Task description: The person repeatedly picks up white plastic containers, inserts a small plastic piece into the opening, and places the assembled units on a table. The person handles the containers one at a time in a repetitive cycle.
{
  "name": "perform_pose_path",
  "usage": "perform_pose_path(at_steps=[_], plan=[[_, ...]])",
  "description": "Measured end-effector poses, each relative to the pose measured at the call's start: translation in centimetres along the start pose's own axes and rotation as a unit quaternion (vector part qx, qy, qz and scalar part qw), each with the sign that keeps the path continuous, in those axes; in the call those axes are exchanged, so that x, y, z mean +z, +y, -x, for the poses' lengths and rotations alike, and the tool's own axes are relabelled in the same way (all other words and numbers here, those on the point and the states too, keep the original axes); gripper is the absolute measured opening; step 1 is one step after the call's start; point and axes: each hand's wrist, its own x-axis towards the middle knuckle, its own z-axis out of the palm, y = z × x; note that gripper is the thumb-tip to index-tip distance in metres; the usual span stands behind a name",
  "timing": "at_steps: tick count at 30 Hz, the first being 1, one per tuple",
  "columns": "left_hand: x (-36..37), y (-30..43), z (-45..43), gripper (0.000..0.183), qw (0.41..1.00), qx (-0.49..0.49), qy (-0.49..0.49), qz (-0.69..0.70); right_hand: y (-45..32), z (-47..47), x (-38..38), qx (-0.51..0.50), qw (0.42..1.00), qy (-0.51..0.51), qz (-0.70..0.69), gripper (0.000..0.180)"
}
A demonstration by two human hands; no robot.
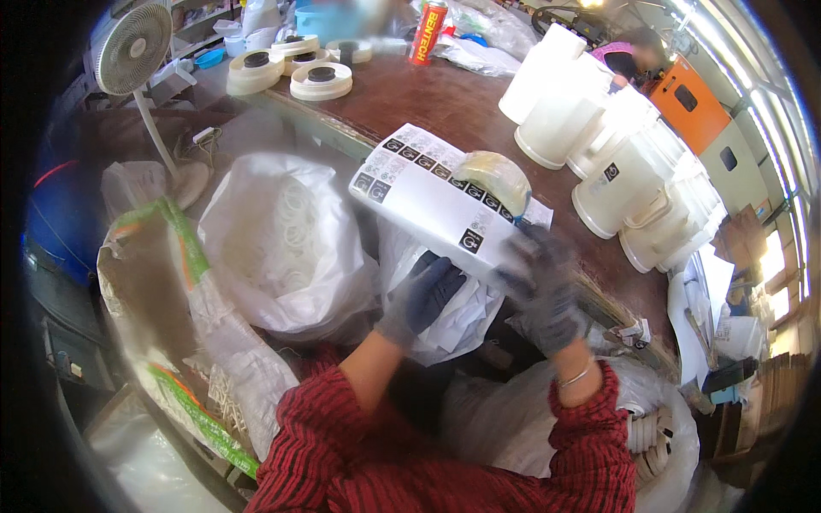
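Observation:
A sheet of black-and-white printed stickers (426,192) lies at the near edge of the brown workbench (410,96), partly over it. On the sheet rests a roll of clear tape (494,176). My left hand (423,292), in a dark glove, is just below the sheet's near edge, its fingers close together; whether it holds anything is unclear. Blurred, my gloved right hand (542,282) is at the sheet's right end, and its grip cannot be made out. White plastic jug-like containers (609,192) stand beyond on the bench, one bearing a black sticker.
A white bag of translucent rings (295,237) and a woven sack (211,320) are to the left. White reels (321,80) and a red spray can (426,35) stand on the bench. A plastic bag of white parts (648,442) is at lower right. A person (622,58) is beyond the bench.

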Motion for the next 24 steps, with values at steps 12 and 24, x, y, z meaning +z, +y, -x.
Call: perform_pose_path(at_steps=[12,24], plan=[[6.8,5.7,0.7,0.051,0.993,-0.061,0.097,0.024,-5.9,-5.2,0.0,0.057,0.994,-0.047,-0.084,0.047],[5.1,5.5,-0.4,0.025,0.871,0.066,0.012,-0.486,-2.9,-7.7,1.0,0.022,0.985,-0.069,-0.156,0.022]])
